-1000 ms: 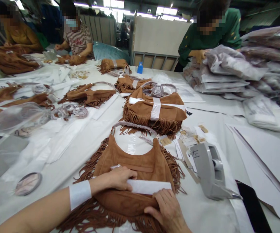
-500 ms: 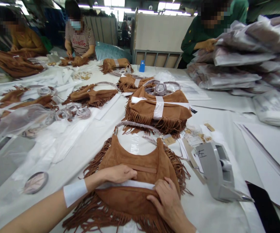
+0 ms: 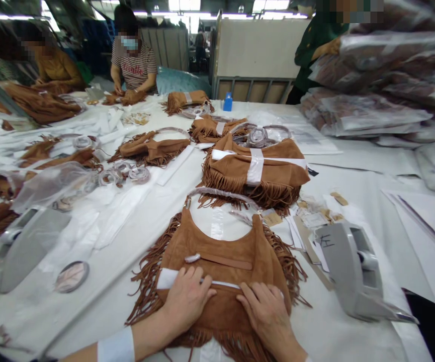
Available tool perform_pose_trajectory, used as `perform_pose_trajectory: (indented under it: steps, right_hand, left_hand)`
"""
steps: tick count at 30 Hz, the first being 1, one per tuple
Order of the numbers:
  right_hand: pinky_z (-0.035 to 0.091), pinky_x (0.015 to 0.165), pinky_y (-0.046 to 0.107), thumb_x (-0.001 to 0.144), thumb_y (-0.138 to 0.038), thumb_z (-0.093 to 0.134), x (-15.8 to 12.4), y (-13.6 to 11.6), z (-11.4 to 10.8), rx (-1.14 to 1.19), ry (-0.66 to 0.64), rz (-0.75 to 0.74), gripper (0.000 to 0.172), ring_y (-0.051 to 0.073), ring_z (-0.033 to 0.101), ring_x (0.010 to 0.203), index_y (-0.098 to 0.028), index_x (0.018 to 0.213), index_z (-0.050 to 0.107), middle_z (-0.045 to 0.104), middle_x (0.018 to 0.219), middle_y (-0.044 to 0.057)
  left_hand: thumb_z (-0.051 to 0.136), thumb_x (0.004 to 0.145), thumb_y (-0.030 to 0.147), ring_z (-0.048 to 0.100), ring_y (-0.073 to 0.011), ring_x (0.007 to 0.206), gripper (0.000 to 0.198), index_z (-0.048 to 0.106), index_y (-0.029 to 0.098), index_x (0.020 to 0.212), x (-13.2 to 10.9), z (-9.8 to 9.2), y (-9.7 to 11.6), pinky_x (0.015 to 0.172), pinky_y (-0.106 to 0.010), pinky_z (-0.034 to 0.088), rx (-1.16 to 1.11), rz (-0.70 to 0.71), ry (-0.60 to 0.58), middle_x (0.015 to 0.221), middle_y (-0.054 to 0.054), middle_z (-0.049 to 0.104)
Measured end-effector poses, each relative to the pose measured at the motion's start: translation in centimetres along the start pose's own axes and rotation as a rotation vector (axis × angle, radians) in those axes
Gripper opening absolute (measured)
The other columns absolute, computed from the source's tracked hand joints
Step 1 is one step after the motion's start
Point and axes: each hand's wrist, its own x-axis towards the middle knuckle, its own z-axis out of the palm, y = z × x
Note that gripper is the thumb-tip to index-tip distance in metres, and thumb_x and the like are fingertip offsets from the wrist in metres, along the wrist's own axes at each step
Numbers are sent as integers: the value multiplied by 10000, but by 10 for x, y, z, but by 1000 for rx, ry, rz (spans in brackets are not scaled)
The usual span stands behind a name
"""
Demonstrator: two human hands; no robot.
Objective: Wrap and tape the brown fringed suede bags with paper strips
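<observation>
A brown suede handbag (image 3: 217,246) with fringed sides lies flat in front of me, its wrapped handle (image 3: 225,192) pointing away. Its lower part is folded up, and a white strip (image 3: 167,278) runs across the bag along the fold's edge. My left hand (image 3: 190,299) grips the fold left of centre, fingers curled over its edge. On the right, my right hand (image 3: 264,304) holds the same edge with bent fingers and the thumb pointing inward. A zipper pull in white wrap (image 3: 192,258) lies at the left end of the bag's zipper line.
Behind lies a folded fringed bag (image 3: 277,171) with a white band. Grey tape dispensers stand at right (image 3: 356,271) and left (image 3: 24,256). A tape roll (image 3: 72,276) lies left. Wrapped bags (image 3: 368,110) are piled at back right. Several people work across the table.
My left hand has moved down from the zipper line onto the folded edge, uncovering the wrapped pull and the strip's left end. My right hand stays at the fold. The view has shifted slightly.
</observation>
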Motion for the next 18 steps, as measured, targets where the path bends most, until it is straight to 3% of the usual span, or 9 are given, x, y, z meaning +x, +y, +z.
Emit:
perform_pose_trajectory:
  steps: [5, 10, 14, 18]
  right_hand:
    - [312, 666, 329, 980, -245, 438, 2, 0, -1, 47, -11, 12, 205, 168, 505, 695, -177, 980, 631, 608, 767, 32]
    - [395, 744, 325, 1001, -198, 337, 6, 19, -26, 194, -74, 154, 281, 158, 560, 796, -185, 996, 618, 638, 864, 39]
    - [429, 703, 309, 974, -247, 436, 1, 42, -44, 223, -238, 244, 212, 168, 555, 802, -241, 952, 647, 613, 839, 18]
    - [437, 670, 278, 965, -231, 444, 0, 52, -45, 282, -349, 240, 239, 162, 557, 770, -249, 861, 658, 571, 765, 11]
  left_hand:
    - [405, 977, 361, 508, -210, 812, 238, 606, 234, 963, -2, 8, -2, 728, -348, 390, 36, 43, 31, 877, -48, 552]
    - [390, 983, 352, 508, -215, 792, 252, 620, 264, 1038, -8, 14, -5, 705, -348, 373, 65, 54, 90, 861, -47, 553]
    - [401, 981, 339, 512, -226, 815, 254, 625, 269, 1079, -8, 11, -5, 721, -365, 374, 79, 65, 111, 861, -49, 560]
    - [446, 969, 320, 511, -227, 855, 213, 634, 274, 1059, -7, 4, -3, 781, -393, 374, 81, 86, 144, 892, -45, 570]
